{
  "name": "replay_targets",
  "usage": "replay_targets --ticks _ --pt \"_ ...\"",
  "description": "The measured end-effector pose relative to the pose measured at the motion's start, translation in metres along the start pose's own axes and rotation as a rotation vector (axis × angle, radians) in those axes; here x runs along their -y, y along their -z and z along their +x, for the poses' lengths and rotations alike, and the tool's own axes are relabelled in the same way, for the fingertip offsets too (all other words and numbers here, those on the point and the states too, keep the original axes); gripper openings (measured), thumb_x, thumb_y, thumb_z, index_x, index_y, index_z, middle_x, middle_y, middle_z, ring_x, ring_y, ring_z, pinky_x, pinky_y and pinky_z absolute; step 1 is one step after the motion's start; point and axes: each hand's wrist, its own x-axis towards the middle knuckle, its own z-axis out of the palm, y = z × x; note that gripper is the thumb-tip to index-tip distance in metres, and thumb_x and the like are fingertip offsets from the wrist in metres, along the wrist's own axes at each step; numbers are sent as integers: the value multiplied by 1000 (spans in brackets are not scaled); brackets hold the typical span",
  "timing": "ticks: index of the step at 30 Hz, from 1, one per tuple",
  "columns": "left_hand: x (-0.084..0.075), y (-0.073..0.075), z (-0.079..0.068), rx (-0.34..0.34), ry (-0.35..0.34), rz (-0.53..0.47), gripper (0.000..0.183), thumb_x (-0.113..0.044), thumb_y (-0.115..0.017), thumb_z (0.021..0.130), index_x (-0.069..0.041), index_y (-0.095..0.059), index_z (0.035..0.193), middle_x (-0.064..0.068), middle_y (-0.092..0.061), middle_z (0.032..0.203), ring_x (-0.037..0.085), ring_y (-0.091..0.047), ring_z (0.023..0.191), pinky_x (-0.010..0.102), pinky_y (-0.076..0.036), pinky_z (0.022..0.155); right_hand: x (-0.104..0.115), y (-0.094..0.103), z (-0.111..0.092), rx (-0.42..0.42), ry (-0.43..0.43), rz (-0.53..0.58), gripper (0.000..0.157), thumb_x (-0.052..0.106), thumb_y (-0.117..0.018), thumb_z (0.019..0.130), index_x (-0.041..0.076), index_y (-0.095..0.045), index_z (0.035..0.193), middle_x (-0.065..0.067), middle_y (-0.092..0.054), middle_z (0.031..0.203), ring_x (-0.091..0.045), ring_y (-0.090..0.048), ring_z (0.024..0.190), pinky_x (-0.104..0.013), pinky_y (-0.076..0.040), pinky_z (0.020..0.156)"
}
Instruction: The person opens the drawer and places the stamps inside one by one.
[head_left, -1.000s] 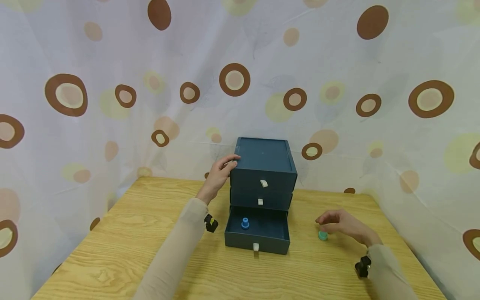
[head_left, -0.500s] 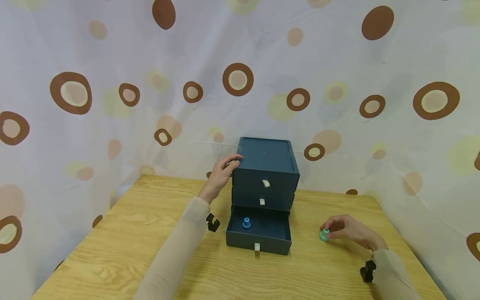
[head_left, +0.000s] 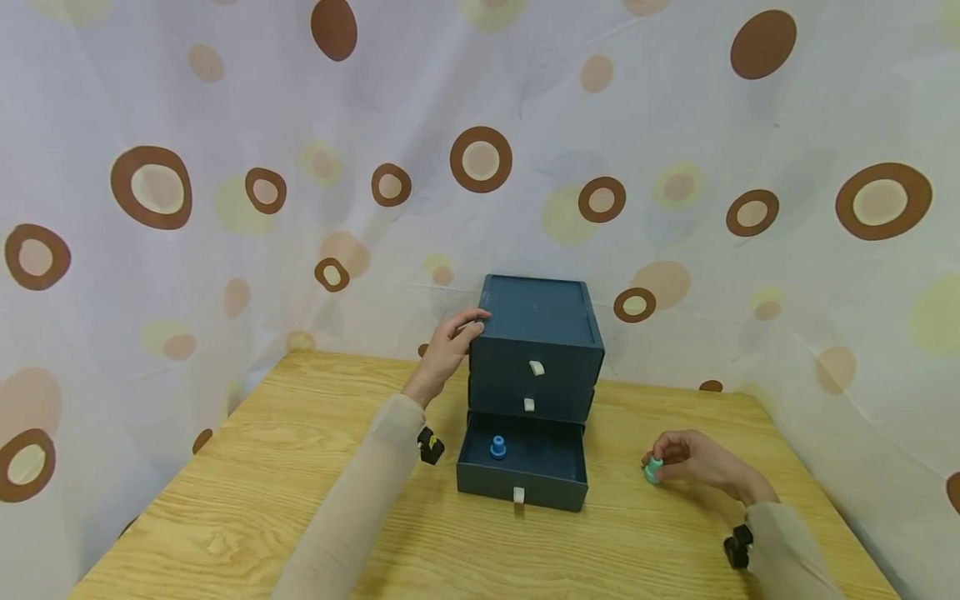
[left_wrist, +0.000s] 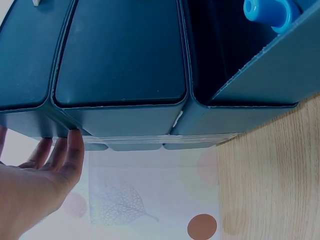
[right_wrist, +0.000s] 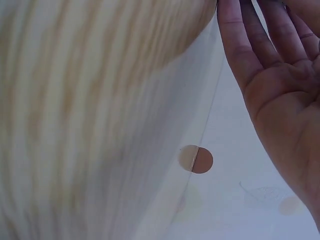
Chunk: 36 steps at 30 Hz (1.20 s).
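A dark blue drawer cabinet (head_left: 536, 379) stands on the table with its bottom drawer (head_left: 522, 483) pulled out. In that drawer sits a small blue stepped cylinder (head_left: 498, 447), wide at the base and narrower above. My left hand (head_left: 447, 350) rests on the cabinet's upper left edge; in the left wrist view its fingers (left_wrist: 74, 150) lie fairly straight against the side wall. To the right of the drawer, my right hand (head_left: 693, 460) pinches a teal stepped cylinder (head_left: 653, 470) of similar shape, low over the table. The right wrist view shows the palm and fingers (right_wrist: 237, 45), with the cylinder hidden.
The wooden table (head_left: 300, 467) meets a patterned curtain (head_left: 405, 233) at the back and sides. Two upper drawers, each with a white pull tab (head_left: 537, 367), are closed. A white tab (head_left: 519, 495) also hangs on the bottom drawer's front.
My right hand has come down beside the teal cylinder and now pinches it. My left hand has stayed on the cabinet. The head view has shifted slightly.
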Motion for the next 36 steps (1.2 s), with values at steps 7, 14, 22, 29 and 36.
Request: replay_targets --ticks 7,14,22,29,36 --pt "0 0 0 0 -4 -2 33 -29 -47 105 -18 -58 134 1 -44 150 29 -39 140 58 -35 110 2 -2 2 -39 -5 -25 26 8 -65 94 -13 -51 102 -27 -66 116 -19 -68 104 -28 -55 84" --pt "1 0 0 4 -5 -5 34 -30 -47 105 -18 -58 135 2 -43 151 30 -39 140 58 -35 110 3 -8 9 -96 -8 -26 27 13 -65 95 -8 -53 108 -25 -68 113 -18 -69 99 -34 -57 82" --pt "1 2 0 -1 -8 4 32 -31 -47 105 -20 -59 133 1 -45 149 28 -40 139 56 -36 109 21 -18 19 -151 53 -102 29 18 -67 94 -5 -56 109 -28 -66 116 -11 -69 101 -29 -56 83" --pt "2 1 0 -2 -5 -8 34 -31 -47 105 -19 -58 134 2 -43 151 29 -38 140 57 -34 111 35 -29 29 -136 91 -88 29 16 -68 93 -6 -57 109 -25 -68 114 -15 -70 96 -31 -57 82" --pt "3 0 1 -7 -5 -7 34 -32 -48 105 -19 -58 135 2 -44 151 29 -39 140 58 -34 111 44 -38 35 -123 107 -84 29 16 -68 93 -4 -57 111 -28 -66 117 -15 -70 97 -38 -57 83"
